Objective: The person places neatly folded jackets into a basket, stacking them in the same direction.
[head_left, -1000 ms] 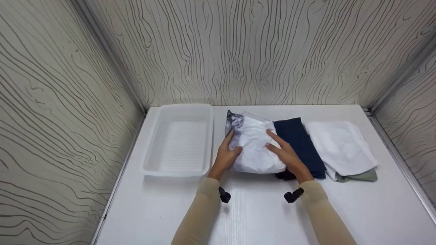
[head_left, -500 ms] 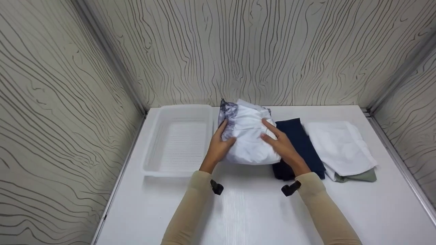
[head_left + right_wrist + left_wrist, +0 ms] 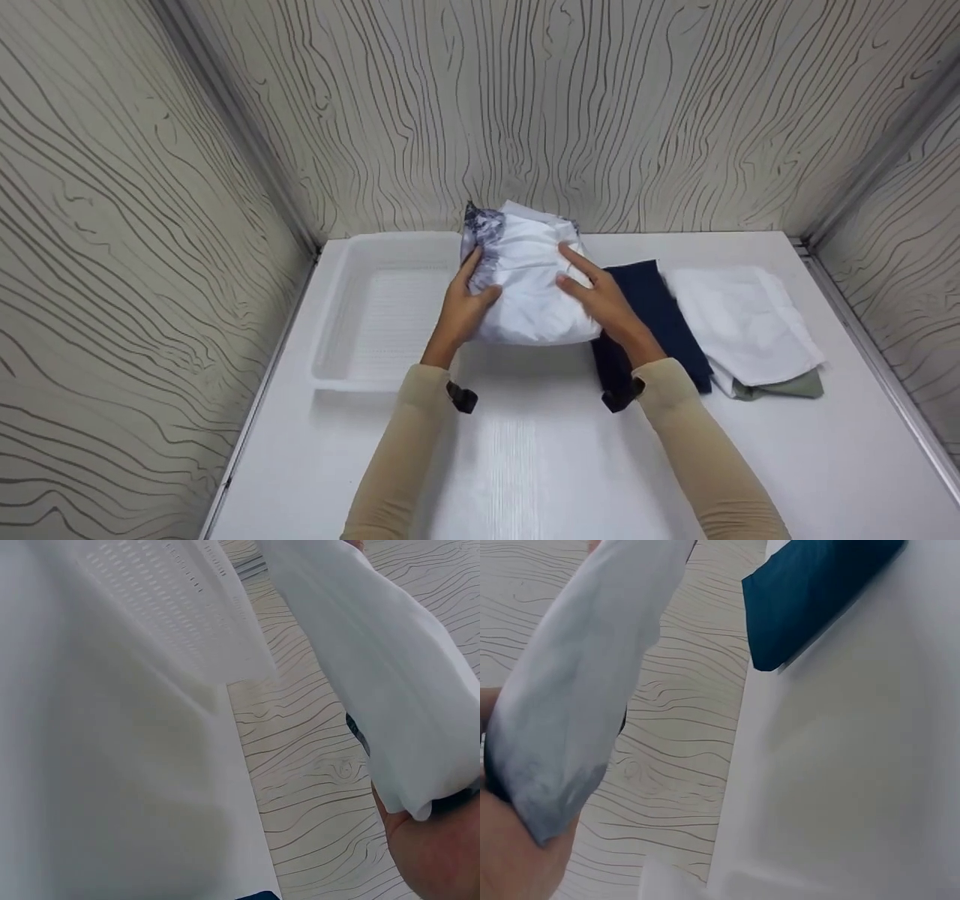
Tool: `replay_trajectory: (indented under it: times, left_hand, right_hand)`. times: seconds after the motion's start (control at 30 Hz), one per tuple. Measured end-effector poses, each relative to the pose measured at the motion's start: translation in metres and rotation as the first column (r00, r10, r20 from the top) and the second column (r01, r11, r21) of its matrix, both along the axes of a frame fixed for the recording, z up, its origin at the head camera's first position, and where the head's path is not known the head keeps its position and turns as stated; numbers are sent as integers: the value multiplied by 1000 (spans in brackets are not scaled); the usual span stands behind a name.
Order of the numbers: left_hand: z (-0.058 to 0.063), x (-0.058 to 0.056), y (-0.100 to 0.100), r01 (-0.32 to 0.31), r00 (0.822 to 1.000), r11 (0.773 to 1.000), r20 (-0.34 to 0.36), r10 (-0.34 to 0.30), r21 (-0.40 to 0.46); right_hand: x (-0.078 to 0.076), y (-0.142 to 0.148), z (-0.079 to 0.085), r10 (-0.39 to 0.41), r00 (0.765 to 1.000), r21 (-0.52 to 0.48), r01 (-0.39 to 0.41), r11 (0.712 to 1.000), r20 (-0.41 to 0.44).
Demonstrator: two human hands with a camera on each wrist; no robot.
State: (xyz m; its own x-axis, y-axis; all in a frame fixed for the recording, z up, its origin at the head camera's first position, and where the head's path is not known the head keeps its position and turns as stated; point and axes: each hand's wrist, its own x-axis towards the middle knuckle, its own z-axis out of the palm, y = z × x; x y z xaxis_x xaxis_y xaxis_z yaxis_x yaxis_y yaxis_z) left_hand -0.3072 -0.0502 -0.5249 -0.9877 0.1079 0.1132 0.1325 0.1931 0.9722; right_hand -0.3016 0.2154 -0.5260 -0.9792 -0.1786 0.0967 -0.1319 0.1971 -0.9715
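Between my two hands I hold a folded white garment with a grey-purple pattern [image 3: 532,277], lifted off the table. My left hand [image 3: 463,304] grips its left side, thumb on top and the other fingers reaching along the edge and under it. On the opposite side my right hand [image 3: 604,300] grips the same way, thumb and index finger over the cloth. In the left wrist view the folded garment [image 3: 574,682] shows edge-on, raised above the tabletop. The right wrist view has the garment's rounded fold [image 3: 397,682] resting in the palm.
A white perforated plastic basket [image 3: 386,315] stands at the left, its right rim overlapped by the garment and left hand. A dark blue folded cloth [image 3: 664,322] lies to the right. Beyond it a white folded cloth [image 3: 742,322] rests over a green one [image 3: 787,386]. Patterned walls enclose the table.
Both hands have raised the folded garment off the table and carried it leftward and away from me, toward the basket. The basket and the other cloths have stayed in place.
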Motion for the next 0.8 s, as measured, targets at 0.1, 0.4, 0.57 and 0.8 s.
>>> replay_trajectory:
  times: [0.1,0.4,0.57,0.8]
  left_hand:
    - [5,-4,-7,1,1000,1000,-9,-1,3]
    - [17,-13,-28,-7,1000,1000,-7,7,5]
    - [22,-15,-39,-14,1000,1000,9,14,-12]
    - [27,-20,-55,-46,999,999,-6,46,-6]
  right_hand:
    - [-4,-7,5,-2,1000,-13,2,1000,2]
    - [-16,-28,14,25,1000,-29,-25,999,-4]
    - [-19,-40,18,47,999,-33,-47,998,-4]
    - [-25,-57,24,40,999,-29,-40,999,-14]
